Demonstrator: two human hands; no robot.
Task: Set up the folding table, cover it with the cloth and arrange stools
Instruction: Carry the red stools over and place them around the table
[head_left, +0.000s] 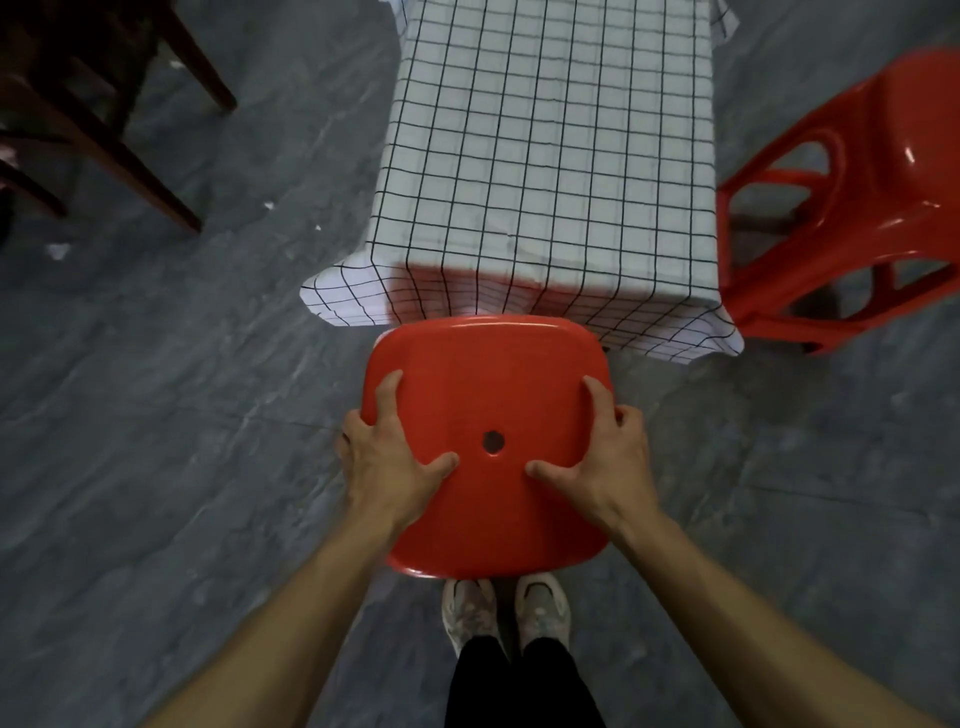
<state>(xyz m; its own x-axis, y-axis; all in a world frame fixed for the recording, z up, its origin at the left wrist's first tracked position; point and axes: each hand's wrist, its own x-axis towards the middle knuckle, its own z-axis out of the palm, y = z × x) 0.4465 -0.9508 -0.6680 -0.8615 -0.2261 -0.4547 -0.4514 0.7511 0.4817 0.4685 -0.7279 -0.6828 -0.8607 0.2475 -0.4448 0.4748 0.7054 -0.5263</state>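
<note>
A red plastic stool (488, 384) with a small hole in its seat is in front of me, just short of the table's near end. My left hand (387, 462) grips the seat's left edge, thumb and forefinger on top. My right hand (602, 462) grips the right edge the same way. The stool's legs are hidden under the seat. The folding table stands beyond it, covered with a white cloth with a black grid (550, 156); the cloth's corners hang over the near end. A second red stool (852, 197) stands at the table's right side.
A dark wooden chair (78, 114) stands at the upper left on the grey stone floor (182, 389). Small white scraps lie on the floor near it. My feet in pale shoes (506, 613) are directly below the held stool.
</note>
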